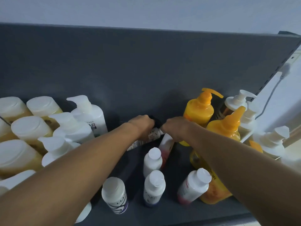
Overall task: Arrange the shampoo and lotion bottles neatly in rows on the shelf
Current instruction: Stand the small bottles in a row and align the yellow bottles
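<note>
Both arms reach to the back middle of the dark grey shelf point(133, 162). My left hand point(143, 126) grips a patterned white tube with a black cap point(152, 136). My right hand point(175, 128) is closed on a white and red tube point(167, 145) beside it. In front stand small white bottles point(153, 162) point(154, 186), a white bottle with a purple pattern point(114, 194) and a tilted white and red bottle point(194, 185). White pump bottles point(91, 115) and yellow bottles with white caps point(29, 129) fill the left side. Orange pump bottles point(199, 110) point(225, 128) stand at the right.
The shelf's dark back panel point(130, 66) rises behind the bottles. More white pump bottles point(237, 101) point(273, 141) crowd the right end. A white cable and plug point(284, 70) hang on the wall at the far right. The shelf's front edge point(179, 221) runs along the bottom.
</note>
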The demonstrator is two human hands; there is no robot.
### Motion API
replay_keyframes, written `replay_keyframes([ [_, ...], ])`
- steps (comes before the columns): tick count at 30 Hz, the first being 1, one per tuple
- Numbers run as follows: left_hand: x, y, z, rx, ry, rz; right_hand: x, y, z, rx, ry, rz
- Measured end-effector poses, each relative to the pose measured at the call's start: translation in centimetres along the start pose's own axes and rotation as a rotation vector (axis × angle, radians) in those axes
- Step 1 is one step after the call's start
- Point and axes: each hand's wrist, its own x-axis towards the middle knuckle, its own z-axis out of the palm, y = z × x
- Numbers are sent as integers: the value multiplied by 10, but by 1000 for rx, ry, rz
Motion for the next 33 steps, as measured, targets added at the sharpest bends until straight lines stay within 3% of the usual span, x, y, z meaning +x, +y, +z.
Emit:
replay_keyframes([
  [9,1,2,-6,-23,-328,-242,8,-4,7,-25,-1,-4],
  [15,5,7,11,-78,-170,-189,15,-9,14,-90,-21,10],
  [33,-42,-4,-22,-102,-18,-281,-18,-4,-33,-183,-48,-10],
])
